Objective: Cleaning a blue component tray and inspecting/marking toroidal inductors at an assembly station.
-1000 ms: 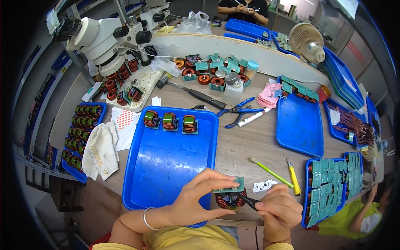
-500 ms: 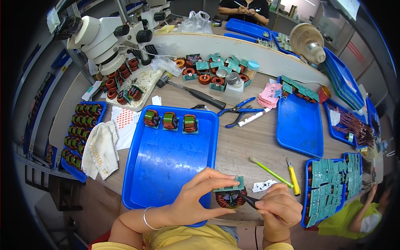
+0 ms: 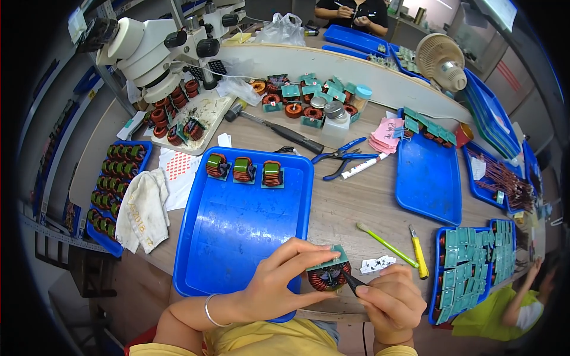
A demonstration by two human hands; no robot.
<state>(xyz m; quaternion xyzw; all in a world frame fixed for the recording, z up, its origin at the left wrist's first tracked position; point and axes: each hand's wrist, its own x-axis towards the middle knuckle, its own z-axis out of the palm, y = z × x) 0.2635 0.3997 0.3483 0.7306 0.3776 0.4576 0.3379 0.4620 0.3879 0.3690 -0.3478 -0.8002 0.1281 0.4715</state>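
My left hand [image 3: 268,283] grips a copper-wound toroidal coil [image 3: 330,277] with a small green circuit board [image 3: 330,256] on its upper side. The fingers press on the board and the thumb supports the coil from below. Pinched in my right hand [image 3: 393,298] is a slim black tool, seemingly tweezers [image 3: 352,283], its tip against the coil's right side. Both hands are over the table's near edge. Beside my left hand lies a blue tray [image 3: 237,243] with three green-and-copper coils [image 3: 243,170] along its far end.
A green brush [image 3: 386,244], yellow utility knife [image 3: 418,252] and paper scrap [image 3: 377,263] lie past my right hand. Farther off are pliers [image 3: 341,157], a marker [image 3: 361,167], a hammer [image 3: 279,129] and a microscope [image 3: 139,56]. A tray of boards [image 3: 466,273] is at right, a cloth [image 3: 142,210] at left.
The coil in my left hand has tilted slightly, its board now slanting. My right hand has shifted a little left with the black tool, whose tip stays at the coil.
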